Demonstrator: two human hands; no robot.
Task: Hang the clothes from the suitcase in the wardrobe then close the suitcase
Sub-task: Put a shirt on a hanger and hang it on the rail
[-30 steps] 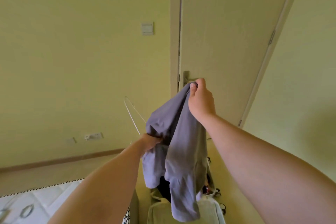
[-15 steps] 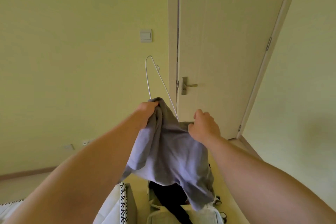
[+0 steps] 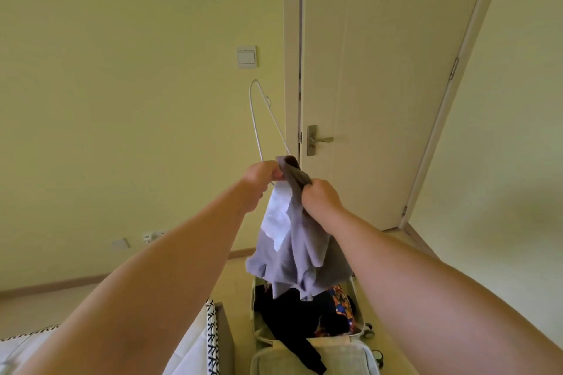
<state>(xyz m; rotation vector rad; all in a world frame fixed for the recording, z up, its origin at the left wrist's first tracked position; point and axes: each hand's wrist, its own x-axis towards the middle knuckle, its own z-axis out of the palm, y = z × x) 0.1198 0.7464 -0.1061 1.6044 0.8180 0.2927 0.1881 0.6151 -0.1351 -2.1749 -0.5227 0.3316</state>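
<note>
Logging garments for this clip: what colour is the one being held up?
Pale lavender-grey, plain; the garment shows best in the head view.

- Soft, even daylight with a yellow-green cast fills the room; the door [image 3: 380, 85] is bright;
- Right of the door, a faint blurred shadow darkens the wall [image 3: 502, 207];
- Below the door, one fold of the grey garment [image 3: 301, 256] looks almost white;
- The wide lens tilts the door's edges outward; details are a little soft
</note>
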